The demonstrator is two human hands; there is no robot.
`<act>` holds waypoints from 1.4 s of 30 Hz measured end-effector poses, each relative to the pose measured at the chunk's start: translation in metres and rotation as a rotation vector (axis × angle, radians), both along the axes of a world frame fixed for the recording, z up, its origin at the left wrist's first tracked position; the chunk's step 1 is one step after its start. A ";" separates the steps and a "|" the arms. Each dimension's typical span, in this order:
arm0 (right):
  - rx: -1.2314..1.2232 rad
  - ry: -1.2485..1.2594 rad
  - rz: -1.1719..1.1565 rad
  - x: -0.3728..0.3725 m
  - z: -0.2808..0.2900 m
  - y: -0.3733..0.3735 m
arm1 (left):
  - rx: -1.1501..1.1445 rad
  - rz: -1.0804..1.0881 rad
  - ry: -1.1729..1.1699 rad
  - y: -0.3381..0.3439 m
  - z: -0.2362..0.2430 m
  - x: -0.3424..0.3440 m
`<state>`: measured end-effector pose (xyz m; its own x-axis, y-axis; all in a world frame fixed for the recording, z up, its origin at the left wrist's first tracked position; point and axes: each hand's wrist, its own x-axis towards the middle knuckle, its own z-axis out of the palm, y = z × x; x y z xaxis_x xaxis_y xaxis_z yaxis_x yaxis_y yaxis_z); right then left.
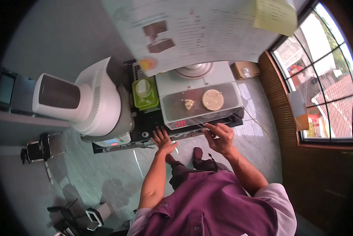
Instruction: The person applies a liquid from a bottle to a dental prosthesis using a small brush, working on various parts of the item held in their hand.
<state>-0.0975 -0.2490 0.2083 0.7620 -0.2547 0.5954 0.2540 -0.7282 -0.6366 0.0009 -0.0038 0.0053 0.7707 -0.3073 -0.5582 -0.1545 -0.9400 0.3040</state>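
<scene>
My left hand [164,142] is open, its fingers spread over the front edge of the black table [148,123]. My right hand [220,138] is closed in a pinch in front of the weighing scale [172,107]; a thin, shiny sliver shows at the fingertips, too small to name. The scale has a grey metal top and a red lit display [180,124]. On its top lie a round dish of beige, powdery stuff [213,100] and, to its left, a small pale crumbly heap [189,104].
A bulky white machine [101,98] with a dark panel stands at the left. A green basket [146,103] holds a pale round container. Printed sheets [208,35] hang across the top. Behind are a cardboard box [245,70] and, at right, a barred window [322,78].
</scene>
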 end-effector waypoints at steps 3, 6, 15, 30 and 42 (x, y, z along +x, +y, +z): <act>0.139 0.181 0.023 -0.015 -0.008 -0.001 | 0.008 0.007 0.008 0.003 -0.003 0.000; 0.272 0.330 -0.008 -0.042 -0.041 -0.014 | 0.012 0.001 0.015 0.001 -0.003 0.001; 0.047 0.512 0.040 -0.071 -0.107 -0.064 | 0.053 0.004 0.031 0.008 -0.008 0.007; -0.009 0.541 0.153 -0.060 -0.106 -0.082 | 0.142 -0.014 0.001 0.009 -0.022 0.012; -0.032 0.564 0.101 -0.066 -0.116 -0.088 | 0.165 -0.034 -0.002 0.000 -0.025 0.010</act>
